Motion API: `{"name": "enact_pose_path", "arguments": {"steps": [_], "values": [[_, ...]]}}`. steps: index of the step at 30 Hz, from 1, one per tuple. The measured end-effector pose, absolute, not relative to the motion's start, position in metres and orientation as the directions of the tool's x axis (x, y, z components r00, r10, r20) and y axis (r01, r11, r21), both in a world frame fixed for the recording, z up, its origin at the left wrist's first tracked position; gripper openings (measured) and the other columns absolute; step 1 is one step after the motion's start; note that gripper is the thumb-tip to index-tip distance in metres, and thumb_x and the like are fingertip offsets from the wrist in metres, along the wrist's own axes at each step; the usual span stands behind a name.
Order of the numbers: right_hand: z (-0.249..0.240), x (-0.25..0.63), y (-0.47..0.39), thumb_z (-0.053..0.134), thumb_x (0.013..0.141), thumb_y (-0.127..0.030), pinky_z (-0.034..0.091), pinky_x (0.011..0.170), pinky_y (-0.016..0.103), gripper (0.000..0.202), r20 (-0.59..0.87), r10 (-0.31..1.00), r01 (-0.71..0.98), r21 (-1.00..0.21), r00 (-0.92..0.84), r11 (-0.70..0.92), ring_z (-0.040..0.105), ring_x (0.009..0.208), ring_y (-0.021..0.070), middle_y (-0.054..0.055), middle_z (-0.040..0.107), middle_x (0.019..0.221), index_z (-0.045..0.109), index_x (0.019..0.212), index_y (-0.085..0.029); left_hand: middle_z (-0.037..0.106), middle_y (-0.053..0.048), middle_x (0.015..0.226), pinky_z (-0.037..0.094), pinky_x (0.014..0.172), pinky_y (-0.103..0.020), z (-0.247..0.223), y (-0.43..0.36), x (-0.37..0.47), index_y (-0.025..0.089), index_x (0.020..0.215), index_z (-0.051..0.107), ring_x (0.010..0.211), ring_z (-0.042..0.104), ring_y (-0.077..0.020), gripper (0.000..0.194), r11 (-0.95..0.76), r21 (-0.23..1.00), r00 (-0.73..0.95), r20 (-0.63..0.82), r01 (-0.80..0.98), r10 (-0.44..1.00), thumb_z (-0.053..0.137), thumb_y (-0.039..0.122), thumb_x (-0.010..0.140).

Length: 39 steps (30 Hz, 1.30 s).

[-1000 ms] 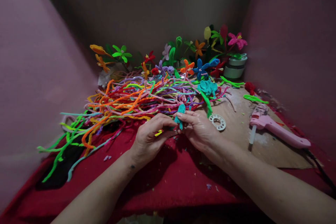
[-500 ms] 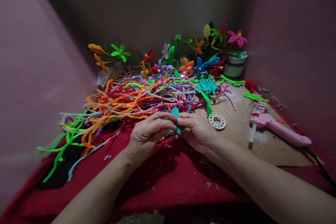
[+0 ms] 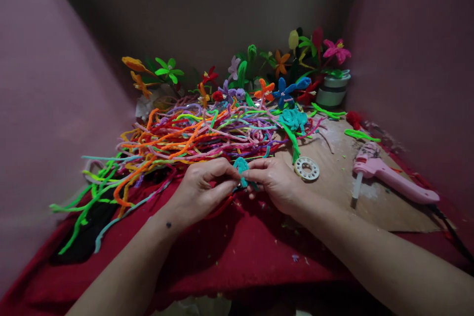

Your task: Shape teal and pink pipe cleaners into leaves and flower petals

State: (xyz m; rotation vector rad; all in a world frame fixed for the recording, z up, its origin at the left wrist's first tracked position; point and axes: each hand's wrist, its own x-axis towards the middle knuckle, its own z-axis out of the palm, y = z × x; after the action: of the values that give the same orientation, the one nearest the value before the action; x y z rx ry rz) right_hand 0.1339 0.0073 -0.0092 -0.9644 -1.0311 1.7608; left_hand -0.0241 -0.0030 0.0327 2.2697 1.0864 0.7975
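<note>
A teal fuzzy pipe cleaner (image 3: 241, 165), bent into a petal-like loop, is held upright just above the red cloth. My left hand (image 3: 203, 187) pinches its left side between thumb and forefinger. From the other side, my right hand (image 3: 277, 182) grips it with thumb and fingertips. The lower part of the loop is partly hidden by my fingers. Beneath my left hand shows something red and glossy that I cannot make out. Past my fingertips lies a tangled heap of coloured pipe cleaners (image 3: 177, 133), with a teal pipe-cleaner flower (image 3: 294, 119) at its right end.
On the cardboard (image 3: 400, 219) to the right rest a pink glue gun (image 3: 398, 180) and a white ring-shaped spool (image 3: 306, 169). Finished pipe-cleaner flowers (image 3: 283, 93) and a striped pot (image 3: 333, 91) stand at the back. A dark flat object (image 3: 79, 242) lies at left.
The teal loop has shifted slightly left and now shows more broadly. My left hand has turned and its thumb now shows; my right fingertips have moved a little left.
</note>
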Motion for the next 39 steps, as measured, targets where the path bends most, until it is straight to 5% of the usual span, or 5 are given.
{"name": "enact_pose_path", "arguments": {"steps": [7, 21, 31, 35, 39], "values": [[-0.006, 0.131, 0.003, 0.06, 0.066, -0.02, 0.042, 0.039, 0.019, 0.007, -0.249, 0.929, -0.161, -0.94, -0.274, -0.3, 0.051, 0.039, 0.0087, -0.002, 0.054, 0.044, 0.057, 0.062, -0.015, 0.053, -0.001, 0.07, 0.036, 0.057, -0.02, 0.023, -0.006, -0.02, 0.014, 0.071, 0.058, 0.063, 0.048, -0.0098, 0.012, -0.667, 0.373, 0.604, 0.288, 0.645, 0.744, 0.049, 0.009, 0.077], [-0.007, 0.129, 0.002, 0.05, 0.065, -0.01, 0.044, 0.044, 0.021, 0.011, -0.264, 0.922, -0.079, -0.952, -0.285, -0.297, 0.054, 0.04, 0.0099, -0.002, 0.054, 0.044, 0.055, 0.055, -0.014, 0.052, -0.002, 0.072, 0.037, 0.056, -0.025, 0.01, -0.018, -0.014, 0.017, 0.081, 0.046, 0.061, 0.047, -0.0138, 0.013, -0.564, 0.139, 0.542, 0.166, 0.814, 0.824, 0.035, 0.016, 0.087], [-0.007, 0.133, 0.006, 0.06, 0.06, -0.012, 0.05, 0.045, 0.023, 0.003, -0.259, 0.911, -0.307, -0.882, -0.321, -0.359, 0.055, 0.042, 0.0092, -0.002, 0.057, 0.049, 0.058, 0.061, -0.013, 0.054, -0.003, 0.092, 0.047, 0.07, -0.026, 0.017, -0.009, -0.021, 0.019, 0.092, 0.051, 0.081, 0.055, -0.013, 0.012, -0.605, 0.532, 0.515, 0.327, 0.593, 0.792, 0.054, 0.02, 0.081], [-0.006, 0.134, 0.007, 0.062, 0.063, -0.015, 0.053, 0.047, 0.024, 0.006, -0.226, 0.913, -0.369, -0.861, -0.34, -0.351, 0.057, 0.045, 0.0101, 0.001, 0.061, 0.057, 0.061, 0.068, -0.012, 0.06, -0.001, 0.082, 0.051, 0.065, -0.027, 0.022, -0.001, -0.023, 0.018, 0.097, 0.048, 0.069, 0.062, -0.0133, 0.029, -0.234, 0.916, 0.276, 0.145, 0.325, 0.95, 0.063, 0.022, 0.073], [-0.005, 0.132, 0.006, 0.066, 0.061, -0.017, 0.052, 0.046, 0.023, 0.012, -0.198, 0.905, -0.401, -0.846, -0.375, -0.351, 0.056, 0.045, 0.0097, 0.001, 0.061, 0.056, 0.062, 0.07, -0.011, 0.057, 0.006, 0.056, 0.046, 0.049, -0.022, 0.02, 0.002, -0.02, 0.017, 0.103, 0.046, 0.046, 0.055, -0.0102, 0.044, 0.045, 0.988, 0.274, -0.084, 0.146, 0.958, 0.07, 0.022, 0.066]]}}
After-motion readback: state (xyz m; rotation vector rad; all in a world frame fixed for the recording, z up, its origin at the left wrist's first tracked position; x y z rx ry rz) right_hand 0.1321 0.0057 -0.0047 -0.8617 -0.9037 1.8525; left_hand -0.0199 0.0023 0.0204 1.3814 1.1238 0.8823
